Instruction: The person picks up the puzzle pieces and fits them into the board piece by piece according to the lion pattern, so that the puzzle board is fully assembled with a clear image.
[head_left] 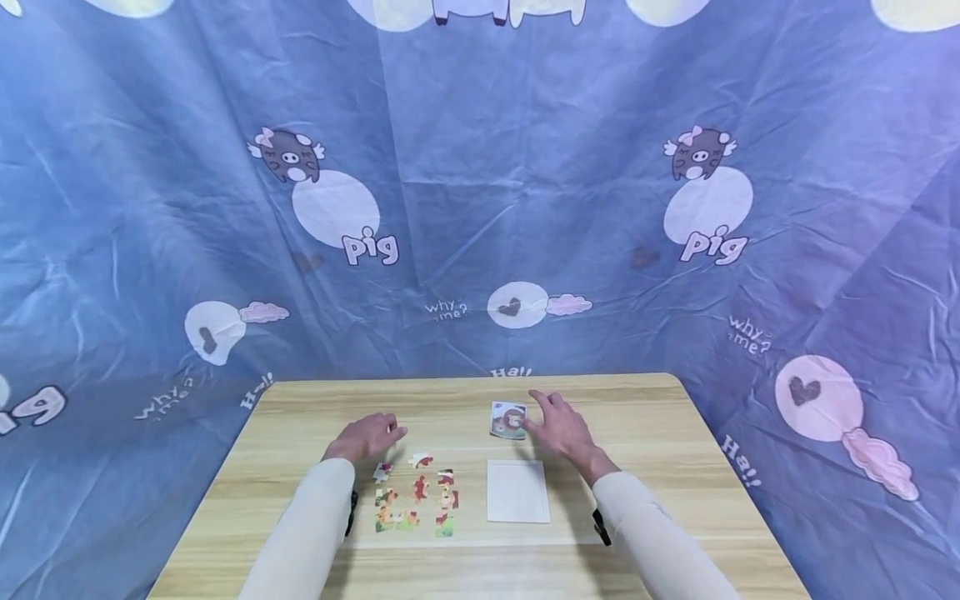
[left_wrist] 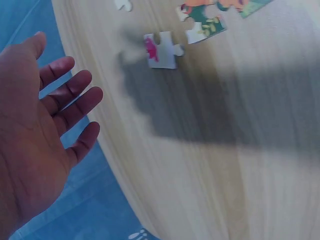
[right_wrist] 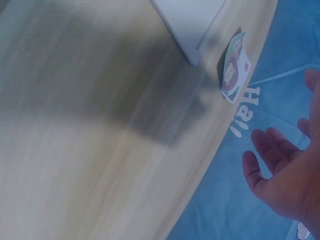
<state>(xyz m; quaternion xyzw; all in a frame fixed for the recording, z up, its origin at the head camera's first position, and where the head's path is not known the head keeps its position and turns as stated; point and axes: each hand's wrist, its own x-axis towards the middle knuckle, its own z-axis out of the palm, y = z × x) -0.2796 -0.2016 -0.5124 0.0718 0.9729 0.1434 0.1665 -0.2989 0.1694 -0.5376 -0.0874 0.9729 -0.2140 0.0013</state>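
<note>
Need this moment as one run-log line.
left hand: empty, near puzzle pieces | right hand: empty, near picture card | puzzle pieces: several apart, left of white square

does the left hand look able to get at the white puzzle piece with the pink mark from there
Probably yes: the left hand is empty and near it, and nothing seems to cover the white piece, which lies on the table apart from the other pieces.

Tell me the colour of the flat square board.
White; the board shows best in the head view.
</note>
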